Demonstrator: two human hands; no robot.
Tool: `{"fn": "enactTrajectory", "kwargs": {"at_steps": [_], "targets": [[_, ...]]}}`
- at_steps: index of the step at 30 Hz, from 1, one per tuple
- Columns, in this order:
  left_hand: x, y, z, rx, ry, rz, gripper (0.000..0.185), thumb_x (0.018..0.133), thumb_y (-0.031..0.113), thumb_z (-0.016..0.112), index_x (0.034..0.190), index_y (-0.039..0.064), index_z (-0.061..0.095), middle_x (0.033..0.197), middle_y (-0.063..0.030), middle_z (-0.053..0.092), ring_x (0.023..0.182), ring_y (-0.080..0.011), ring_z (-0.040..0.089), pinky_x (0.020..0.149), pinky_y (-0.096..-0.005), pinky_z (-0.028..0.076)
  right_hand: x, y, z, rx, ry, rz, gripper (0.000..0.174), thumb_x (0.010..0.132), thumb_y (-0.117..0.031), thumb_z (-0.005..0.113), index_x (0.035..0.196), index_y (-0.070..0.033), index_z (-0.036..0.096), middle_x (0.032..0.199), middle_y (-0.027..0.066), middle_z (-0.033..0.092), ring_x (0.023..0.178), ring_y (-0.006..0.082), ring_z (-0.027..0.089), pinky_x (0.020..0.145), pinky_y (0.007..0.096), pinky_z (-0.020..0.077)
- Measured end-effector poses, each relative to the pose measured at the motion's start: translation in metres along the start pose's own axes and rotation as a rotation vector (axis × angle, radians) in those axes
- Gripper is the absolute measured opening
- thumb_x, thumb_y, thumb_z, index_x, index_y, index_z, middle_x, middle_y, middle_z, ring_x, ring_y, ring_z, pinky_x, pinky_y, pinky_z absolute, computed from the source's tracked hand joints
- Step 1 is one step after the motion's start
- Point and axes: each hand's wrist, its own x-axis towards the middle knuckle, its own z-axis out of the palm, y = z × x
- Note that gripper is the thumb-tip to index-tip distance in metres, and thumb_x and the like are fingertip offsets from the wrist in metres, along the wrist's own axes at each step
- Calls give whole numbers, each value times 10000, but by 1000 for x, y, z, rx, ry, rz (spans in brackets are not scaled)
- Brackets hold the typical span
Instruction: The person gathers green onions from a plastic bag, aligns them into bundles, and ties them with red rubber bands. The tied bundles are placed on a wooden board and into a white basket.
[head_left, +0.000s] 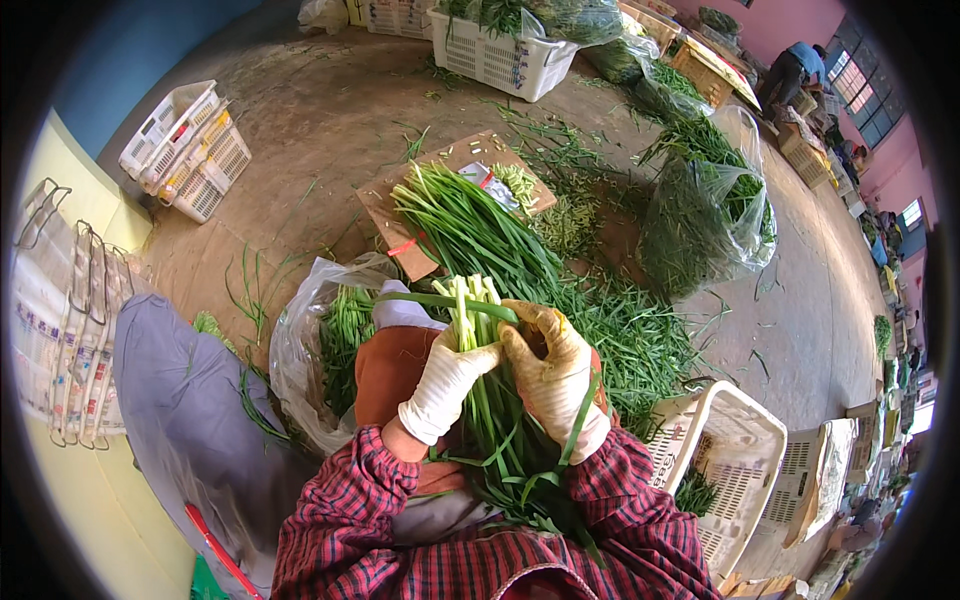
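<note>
My left hand (452, 381), in a white glove, grips a bundle of long green leaves with pale stems (472, 304), probably garlic chives. The stem ends point away from me, and the leaves (491, 427) trail over my lap. Across the stems lies a single flat green leaf (427, 300). My right hand (553, 364), in a stained white glove, holds that leaf's right part between thumb and fingers, close against the bundle. Beyond my hands, a larger pile of the same greens (480, 221) rests on a brown board (381, 208).
Loose leaves (637, 337) heap on the floor at right, beside a white plastic crate (776, 442). A clear bag (296, 337) of greens stands left. Farther off are a filled bag (690, 232), stacked crates (214, 161), a filled crate (487, 64) and a bending person (791, 67).
</note>
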Motion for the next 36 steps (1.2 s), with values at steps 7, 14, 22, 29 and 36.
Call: {"fn": "enactTrajectory", "kwargs": {"at_steps": [7, 14, 22, 29, 36], "targets": [[-8, 3, 6, 18, -67, 79, 272, 792, 7, 631, 1059, 45, 591, 967, 14, 616, 842, -74, 563, 749, -218, 455, -6, 12, -10, 720, -2, 213, 114, 869, -57, 567, 982, -44, 553, 1015, 61, 583, 763, 89, 535, 751, 230, 448], [-14, 7, -6, -73, -218, -38, 390, 775, 48, 626, 1157, 48, 549, 1014, -7, 610, 895, -111, 577, 788, -247, 460, -33, 13, -12, 781, -55, 53, 184, 835, -34, 583, 1005, -55, 516, 1178, 106, 516, 997, 166, 533, 888, 292, 423], [-17, 13, -12, -91, -215, -75, 408, 779, 78, 630, 1175, 56, 534, 1038, 0, 593, 930, -108, 558, 798, -248, 450, -31, 3, -28, 863, -305, 81, 246, 822, -56, 596, 1057, -64, 524, 897, 15, 540, 756, 96, 511, 703, 222, 423], [-25, 28, -13, -18, -180, 21, 342, 787, 129, 630, 1112, 69, 538, 996, -29, 585, 955, -156, 572, 825, -296, 471, -45, -11, -29, -32, -574, -302, 255, 749, -89, 705, 995, -94, 640, 1080, 89, 563, 1029, 238, 521, 899, 344, 400], [4, 108, -21, -350, -38, 395, 264, 820, 106, 603, 1070, 62, 532, 1012, -68, 606, 965, -242, 594, 826, -423, 520, -27, -9, -54, -387, -562, -553, 182, 691, -101, 700, 864, -115, 644, 1125, 124, 576, 1016, 333, 543, 867, 412, 438]]}}
